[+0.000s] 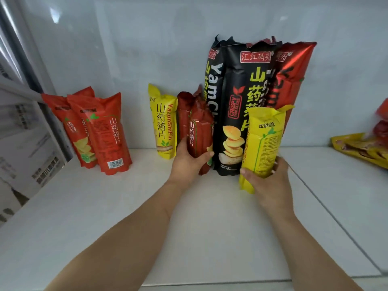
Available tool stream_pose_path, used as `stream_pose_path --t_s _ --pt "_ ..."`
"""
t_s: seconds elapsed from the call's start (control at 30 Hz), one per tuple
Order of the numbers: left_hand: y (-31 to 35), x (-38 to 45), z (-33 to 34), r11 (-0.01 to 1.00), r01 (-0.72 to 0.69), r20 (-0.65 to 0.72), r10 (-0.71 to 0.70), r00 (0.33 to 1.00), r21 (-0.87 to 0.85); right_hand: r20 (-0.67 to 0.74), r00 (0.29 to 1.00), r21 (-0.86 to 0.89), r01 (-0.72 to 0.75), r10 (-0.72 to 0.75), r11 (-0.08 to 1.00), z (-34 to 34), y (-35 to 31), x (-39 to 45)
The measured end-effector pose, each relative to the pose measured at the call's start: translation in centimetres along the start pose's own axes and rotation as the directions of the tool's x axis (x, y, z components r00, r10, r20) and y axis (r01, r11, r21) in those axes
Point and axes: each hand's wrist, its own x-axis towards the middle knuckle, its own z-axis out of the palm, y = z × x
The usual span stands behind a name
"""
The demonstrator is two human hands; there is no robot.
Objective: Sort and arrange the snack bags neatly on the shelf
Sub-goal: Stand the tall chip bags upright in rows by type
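White shelf (105, 206), tall black bags (233, 114) behind.

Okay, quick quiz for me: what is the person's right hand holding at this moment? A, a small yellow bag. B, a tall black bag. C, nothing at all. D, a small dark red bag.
A: the right hand grips the lower end of a small yellow bag, while the left hand holds the small dark red bag.

right edge cuts off yellow packet (363, 150) and red bags (382, 120). 2nd black bag (212, 80) and tall red bag (291, 76) half hidden behind front black bag (241, 106). left boxes (23, 133) print blurred.
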Motion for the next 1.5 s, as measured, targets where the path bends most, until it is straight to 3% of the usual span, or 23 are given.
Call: stream_pose_path --t_s 0.13,0.27,0.63,0.83,1.03,1.3,1.4,1.5 --pt "-0.1 -0.3 0.2 1.000 -0.009 -0.007 0.009 1.000 0.006 0.001 0.999 -0.095 -0.037 0.038 0.995 0.8 0.6 -0.6" --pt "0.4 -2.0 -2.7 0.999 -0.011 -0.013 0.011 1.000 0.051 0.043 0.999 -0.127 0.018 -0.012 0.992 2.3 0.0 -2.6" --pt "-1.7 -7.8 -19.8 0.991 0.133 -0.108 -0.133 0.985 -0.013 0.347 0.937 -0.047 0.066 -0.045 0.997 11.3 -5.5 -9.6" --pt "-2.3 -10.3 -27.7 0.985 0.167 -0.160 -0.160 0.974 0.031 0.409 0.909 -0.004 0.087 -0.078 0.996 16.9 -8.2 -14.0" --pt "-3.7 -10.9 -28.9 0.991 0.127 -0.140 -0.119 0.983 0.048 0.449 0.891 -0.004 0.082 -0.071 0.997 21.0 -10.6 -15.5" --pt "-3.6 -12.0 -31.8 0.974 0.209 -0.117 -0.198 0.973 0.088 0.503 0.862 -0.036 0.096 -0.065 0.995 22.1 -11.6 -15.7" --pt "-2.4 -13.8 -30.3 0.965 0.191 -0.313 -0.127 0.941 0.183 0.563 0.824 -0.067 0.123 -0.064 0.990 20.2 -11.3 -15.1" --pt "-0.6 -16.2 -26.2 0.896 0.005 -0.503 0.245 0.829 0.444 0.547 0.833 -0.045 0.125 -0.081 0.991 17.6 -10.8 -13.7"
